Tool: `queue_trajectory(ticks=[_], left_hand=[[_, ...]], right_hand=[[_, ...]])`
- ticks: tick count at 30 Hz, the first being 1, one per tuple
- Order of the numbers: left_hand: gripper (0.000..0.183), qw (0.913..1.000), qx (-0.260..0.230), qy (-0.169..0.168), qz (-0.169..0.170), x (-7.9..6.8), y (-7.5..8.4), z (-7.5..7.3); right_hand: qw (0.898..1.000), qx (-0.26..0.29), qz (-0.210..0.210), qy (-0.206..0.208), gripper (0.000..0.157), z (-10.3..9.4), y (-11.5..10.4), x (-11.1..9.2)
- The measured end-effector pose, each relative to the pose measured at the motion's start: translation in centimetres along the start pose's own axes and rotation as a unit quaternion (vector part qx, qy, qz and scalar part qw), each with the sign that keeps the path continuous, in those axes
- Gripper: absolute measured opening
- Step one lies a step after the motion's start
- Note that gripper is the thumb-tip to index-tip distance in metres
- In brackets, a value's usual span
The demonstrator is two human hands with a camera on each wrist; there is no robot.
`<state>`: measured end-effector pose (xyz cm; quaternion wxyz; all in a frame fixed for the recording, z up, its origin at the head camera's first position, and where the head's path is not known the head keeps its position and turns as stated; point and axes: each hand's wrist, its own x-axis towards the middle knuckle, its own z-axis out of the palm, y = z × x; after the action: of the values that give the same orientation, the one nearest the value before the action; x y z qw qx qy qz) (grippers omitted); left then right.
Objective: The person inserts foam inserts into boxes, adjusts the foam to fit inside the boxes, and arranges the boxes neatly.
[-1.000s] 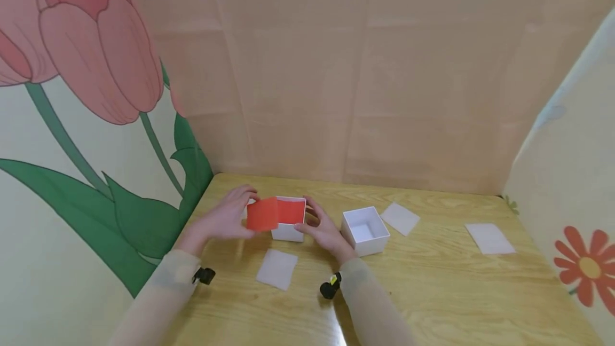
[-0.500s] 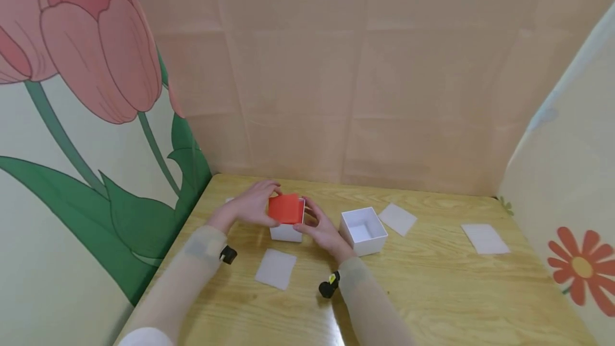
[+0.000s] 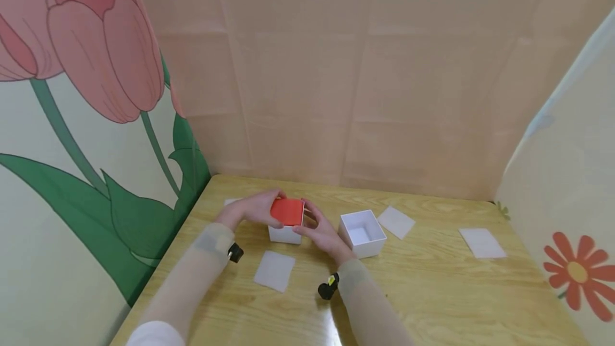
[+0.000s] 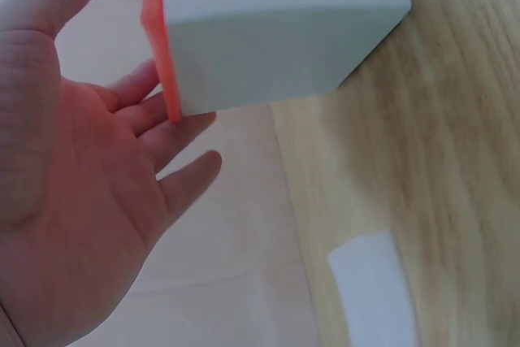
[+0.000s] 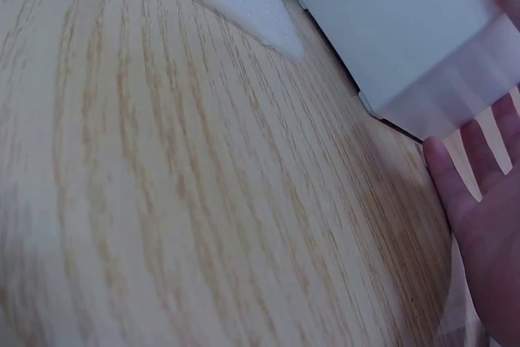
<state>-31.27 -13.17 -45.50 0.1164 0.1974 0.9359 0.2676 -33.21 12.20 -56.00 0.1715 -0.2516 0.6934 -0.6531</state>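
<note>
A red square sheet (image 3: 287,211) lies flat across the top of a small white box (image 3: 284,234). My left hand (image 3: 258,208) pinches the sheet at its left side, thumb at the near edge and fingers at the far edge. In the left wrist view the red sheet (image 4: 166,54) shows edge-on against the mouth of the box (image 4: 276,54). My right hand (image 3: 325,231) steadies the box from the right, thumb on the near side and fingers round the right side. The sheet hides the inside of the box.
Right of my right hand stands a second white box (image 3: 365,249), its top open. Thin white foam sheets lie on the wooden table (image 3: 432,292): one in front (image 3: 274,271), one behind the second box (image 3: 396,221), one far right (image 3: 482,243). Another sheet (image 3: 232,201) peeks out behind my left wrist.
My left hand has moved right with the red sheet, from beside the box to over it, and the sheet has gone from tilted to flat. My right hand has stayed at the box.
</note>
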Motion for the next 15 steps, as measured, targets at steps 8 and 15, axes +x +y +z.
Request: queue_trajectory(ticks=[8, 15], left_hand=[[0.08, 0.9975, -0.069, -0.012, 0.007, -0.6, -0.6, 0.3], [0.078, 0.9943, -0.106, -0.009, 0.011, -0.9, -1.3, 0.7]], right_hand=[[1.0, 0.001, 0.007, 0.005, 0.094, 0.6, 0.2, -0.1], [1.0, 0.002, 0.015, 0.007, 0.096, 1.1, -0.2, -0.3]])
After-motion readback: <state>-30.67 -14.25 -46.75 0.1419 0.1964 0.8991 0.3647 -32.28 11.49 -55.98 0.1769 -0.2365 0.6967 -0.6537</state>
